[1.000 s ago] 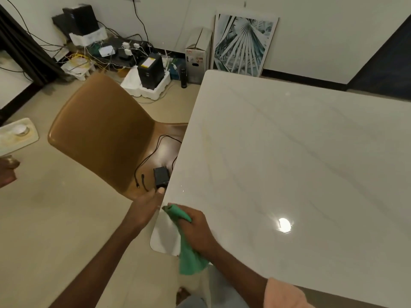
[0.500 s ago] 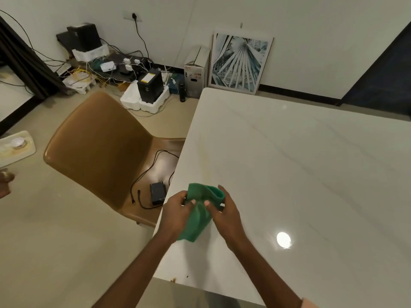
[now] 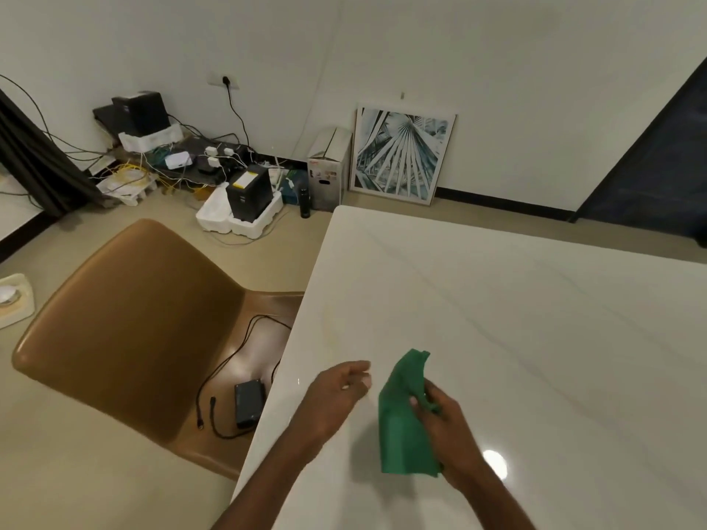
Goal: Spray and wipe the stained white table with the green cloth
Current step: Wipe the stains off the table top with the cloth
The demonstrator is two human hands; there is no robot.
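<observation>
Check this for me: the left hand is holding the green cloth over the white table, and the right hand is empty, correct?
Not quite: the hands are swapped. In the head view the right hand holds the green cloth over the white table, and the left hand is empty, fingers loosely curled beside the cloth.

bench [image 3: 516, 319]: right and near sides cut off by the frame | green cloth [image 3: 401, 422]: right edge hidden behind the right hand [image 3: 445, 426] | left hand [image 3: 336, 395]: fingertips blurred | both forearms: cut off at bottom edge | cream object [image 3: 13, 300] on floor: cropped at left edge, too unclear to identify
</observation>
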